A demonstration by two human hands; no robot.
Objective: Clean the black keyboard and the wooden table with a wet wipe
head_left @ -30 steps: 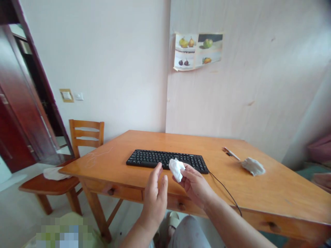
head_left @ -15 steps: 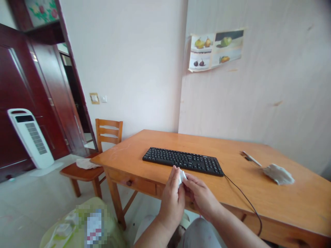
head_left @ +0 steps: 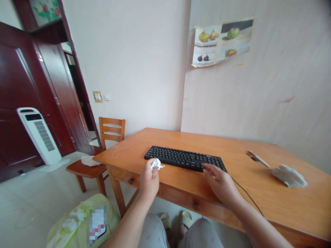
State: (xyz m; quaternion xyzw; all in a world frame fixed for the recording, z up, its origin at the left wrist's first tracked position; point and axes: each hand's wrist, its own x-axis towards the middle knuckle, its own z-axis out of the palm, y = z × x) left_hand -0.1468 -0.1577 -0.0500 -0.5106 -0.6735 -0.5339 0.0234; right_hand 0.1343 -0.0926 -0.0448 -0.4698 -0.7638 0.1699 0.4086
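Observation:
My left hand (head_left: 149,181) is closed on a crumpled white tissue (head_left: 156,164), which sticks out between thumb and fingers. It is held just in front of the left part of a black keyboard (head_left: 178,156) on the wooden table. My right hand (head_left: 219,181) is at the keyboard's front edge, toward its right end. Its fingers are loosely bent and apart, with the fingertips over or against the edge; whether they press on it I cannot tell. A black cable (head_left: 247,193) runs from the keyboard's right end over the table's front edge.
On the right of the table (head_left: 279,206) lie a white pen-like stick (head_left: 261,159) and a crumpled greyish cloth or bag (head_left: 289,175). A wooden chair (head_left: 112,129) with a white cloth (head_left: 90,160) stands left. A green stool-like seat (head_left: 103,203) is by my left side.
My hands, together on the tissue before, have parted. The left moved left with the tissue; the right let go of it and moved right to the keyboard's edge. The view shifted slightly.

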